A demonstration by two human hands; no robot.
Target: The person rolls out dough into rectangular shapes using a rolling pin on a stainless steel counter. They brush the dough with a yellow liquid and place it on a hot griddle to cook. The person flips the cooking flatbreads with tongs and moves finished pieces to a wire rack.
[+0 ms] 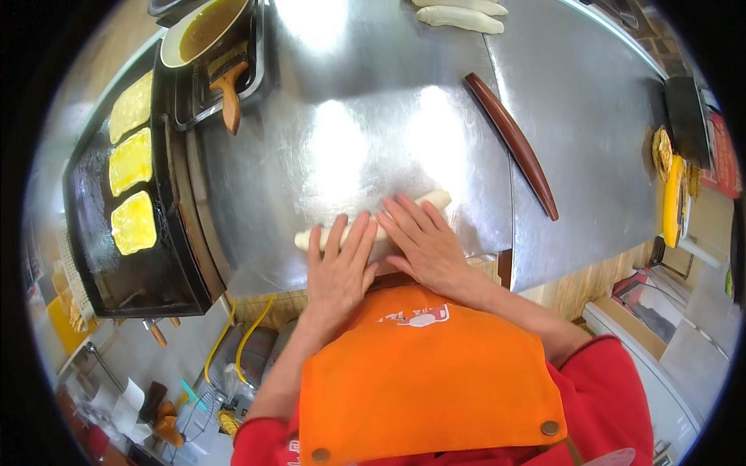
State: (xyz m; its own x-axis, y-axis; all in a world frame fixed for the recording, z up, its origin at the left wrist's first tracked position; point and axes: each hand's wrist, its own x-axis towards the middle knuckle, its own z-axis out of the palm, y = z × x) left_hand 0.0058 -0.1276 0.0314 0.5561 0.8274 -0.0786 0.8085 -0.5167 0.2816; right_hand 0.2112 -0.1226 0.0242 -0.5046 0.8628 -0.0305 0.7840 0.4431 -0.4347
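Note:
A long roll of pale dough point(302, 240) lies near the front edge of the metal worktop point(280, 175). My left hand point(341, 265) rests flat on its left part, fingers slightly apart. Over its right part lies my right hand point(425, 247), fingers extended; the dough's right end sticks out beyond them. The two hands almost meet at the fingertips, and they hide the middle of the roll. To the right is a tapered dark wooden rolling pin point(516, 143). More dough rolls point(460, 19) lie side by side at the far edge of the view.
At left, a black griddle point(134, 285) bears several flat dough pieces point(133, 223). Behind it stand a bowl of brown liquid point(204, 29) and a wooden-handled brush point(231, 99) on a dark metal tray point(186, 110). A yellow-handled tool point(673, 201) lies at the right edge.

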